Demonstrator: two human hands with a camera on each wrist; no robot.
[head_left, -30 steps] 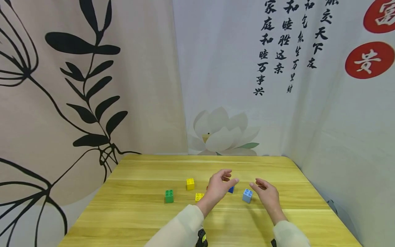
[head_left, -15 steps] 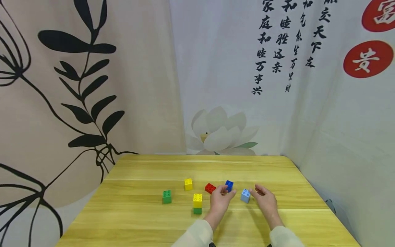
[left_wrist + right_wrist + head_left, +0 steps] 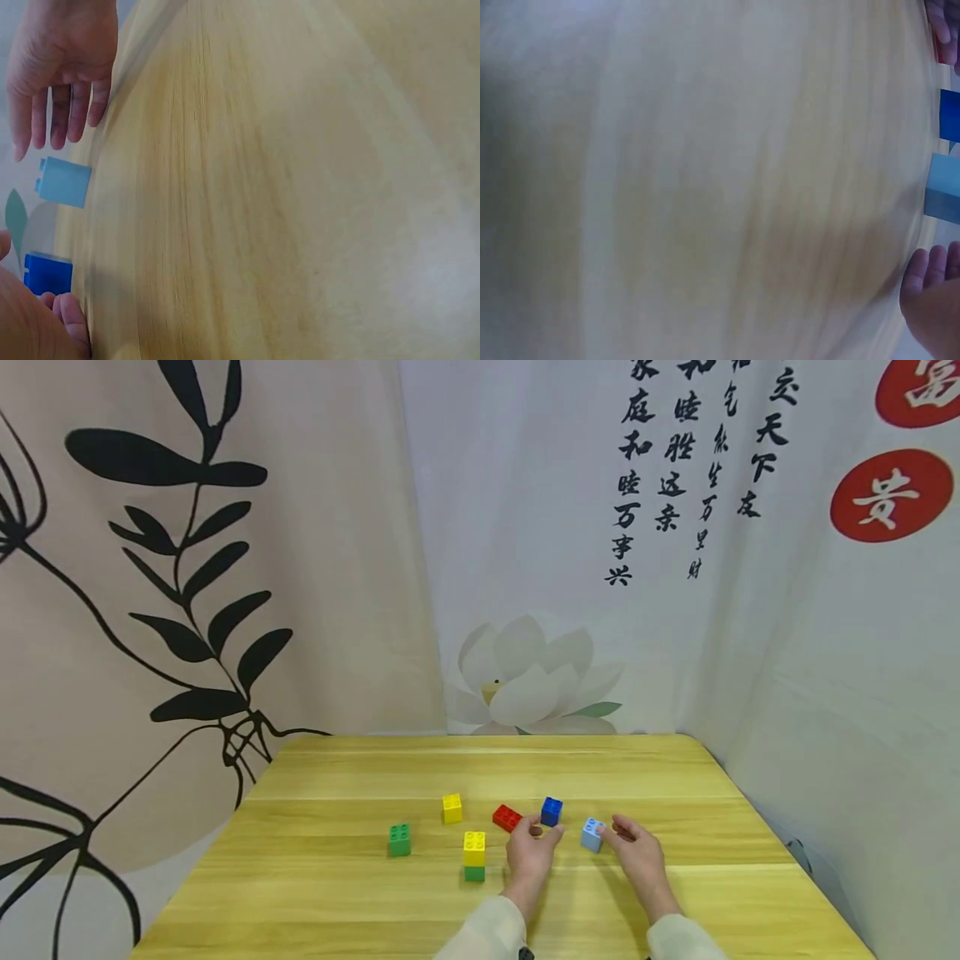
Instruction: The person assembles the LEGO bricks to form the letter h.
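My left hand is just in front of a dark blue toy brick, its fingers loosely bent with nothing between them. A red brick lies to the left of its fingertips, partly covered by them. My right hand is beside a light blue brick. In the head view its thumb overlaps that brick's edge, while the left wrist view shows a gap between the right hand's fingers and the light blue brick. Both blue bricks stand on the table between the hands.
On the wooden table, a yellow brick sits on a green one left of my left hand. Farther left are a single green brick and another yellow brick. A printed curtain hangs behind the table.
My left hand has drawn back and down toward me, uncovering the red, dark blue and stacked bricks. My right hand has lowered slightly toward the light blue brick. The head view has shifted a little.
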